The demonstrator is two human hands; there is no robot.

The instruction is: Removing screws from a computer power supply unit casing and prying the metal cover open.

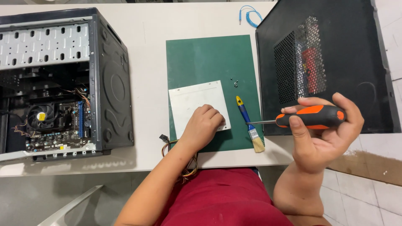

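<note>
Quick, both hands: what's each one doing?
Left hand: fingers curled, pressing on the white plate.
Right hand: closed around the orange-black screwdriver.

The screwdriver (312,117) has a black handle with bright orange patches and a bare silver shaft. The cutting mat (209,62) is dark green, with a plain white plate (190,100) lying on it. The little paintbrush (248,124) goes yellow tip, blue handle, pale tan bristles. Both the open computer case (109,79) and the side panel (347,46) are black, the panel dotted with mesh holes showing red behind. The counter (146,29) is off-white, the coiled cable (250,16) light blue, the shirt (226,196) dark red.
</note>
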